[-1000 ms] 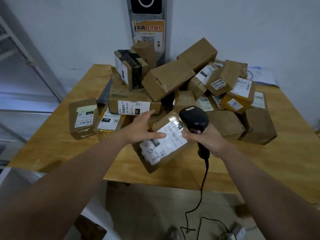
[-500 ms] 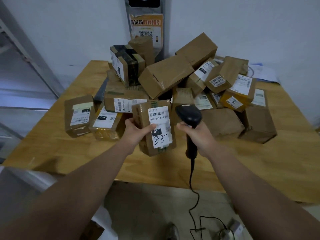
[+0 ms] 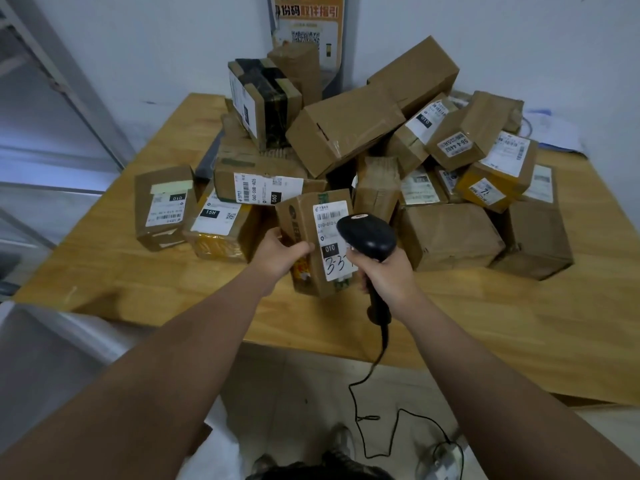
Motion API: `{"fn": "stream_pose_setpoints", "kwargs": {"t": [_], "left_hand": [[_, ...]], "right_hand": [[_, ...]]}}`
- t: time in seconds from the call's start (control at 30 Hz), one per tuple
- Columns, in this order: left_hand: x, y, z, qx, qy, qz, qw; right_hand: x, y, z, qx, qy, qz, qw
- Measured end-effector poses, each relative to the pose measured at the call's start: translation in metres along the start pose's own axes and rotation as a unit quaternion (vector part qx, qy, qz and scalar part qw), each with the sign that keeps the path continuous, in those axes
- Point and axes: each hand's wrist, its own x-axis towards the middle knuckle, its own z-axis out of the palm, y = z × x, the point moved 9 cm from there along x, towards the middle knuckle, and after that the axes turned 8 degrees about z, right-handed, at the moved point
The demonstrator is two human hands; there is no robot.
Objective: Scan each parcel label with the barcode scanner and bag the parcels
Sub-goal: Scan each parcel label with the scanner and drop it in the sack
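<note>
My left hand [image 3: 281, 252] grips a small brown cardboard parcel [image 3: 311, 233] by its left side and holds it upright above the table's front part. Its white label [image 3: 330, 220], marked 010 with handwritten digits, faces me. My right hand [image 3: 384, 275] grips the handle of a black barcode scanner [image 3: 369, 235]. The scanner's head sits right in front of the label and covers part of it. Its black cable [image 3: 374, 368] hangs down to the floor.
A heap of several brown labelled parcels [image 3: 346, 133] fills the back of the wooden table [image 3: 138, 285]. Two flat parcels [image 3: 166, 206] lie at its left. The white wall and an orange poster [image 3: 306, 29] stand behind. A metal frame [image 3: 69, 81] runs along the left.
My left hand has turned the parcel from tilted to upright, label towards me. The scanner in my right hand has moved left in front of the label.
</note>
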Motion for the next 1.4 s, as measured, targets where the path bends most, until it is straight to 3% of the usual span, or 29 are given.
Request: {"fn": "stream_pose_setpoints", "kwargs": {"t": [0.13, 0.47, 0.93, 1.4], "left_hand": [[0.003, -0.004, -0.010, -0.007, 0.004, 0.013, 1.000], [0.003, -0.006, -0.009, -0.020, -0.001, 0.021, 1.000], [0.007, -0.009, -0.007, -0.017, -0.004, 0.025, 1.000], [-0.043, -0.040, -0.051, -0.079, 0.060, 0.017, 0.995]], "right_hand": [[-0.010, -0.006, 0.000, -0.051, -0.012, -0.007, 0.999], [-0.009, 0.009, 0.003, -0.030, 0.024, 0.060, 0.997], [-0.015, 0.007, 0.003, -0.007, 0.022, 0.045, 0.999], [-0.039, 0.013, 0.053, 0.013, -0.010, 0.023, 1.000]]}}
